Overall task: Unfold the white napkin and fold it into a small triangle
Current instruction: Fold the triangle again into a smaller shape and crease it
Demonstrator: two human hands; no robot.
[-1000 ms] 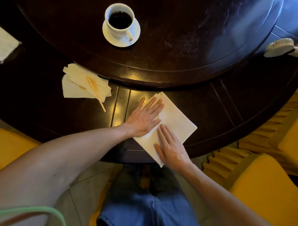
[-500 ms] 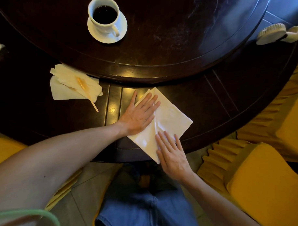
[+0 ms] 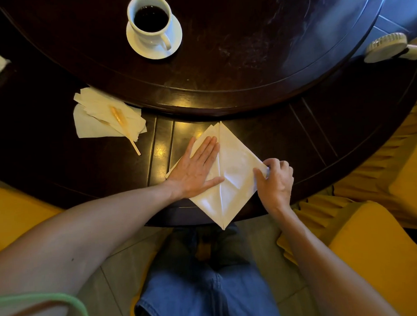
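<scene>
The white napkin (image 3: 236, 171) lies as a diamond on the near rim of the dark round table (image 3: 308, 135), its lowest corner hanging past the table's edge. A crease runs down its middle from top corner to bottom corner. My left hand (image 3: 198, 168) lies flat with straight fingers on the napkin's left half, pressing it down. My right hand (image 3: 275, 181) pinches the napkin's right corner between thumb and curled fingers.
A white cup of dark coffee on a saucer (image 3: 153, 27) stands on the raised turntable (image 3: 223, 70). Crumpled napkins with a wooden stick (image 3: 109, 118) lie at the left. A brush (image 3: 388, 47) sits at the far right. Yellow chairs (image 3: 376, 251) flank my knees.
My right hand moved from the napkin's lower edge out to its right corner and pinched it. The napkin now lies opened wider as a diamond. My left hand stayed pressing.
</scene>
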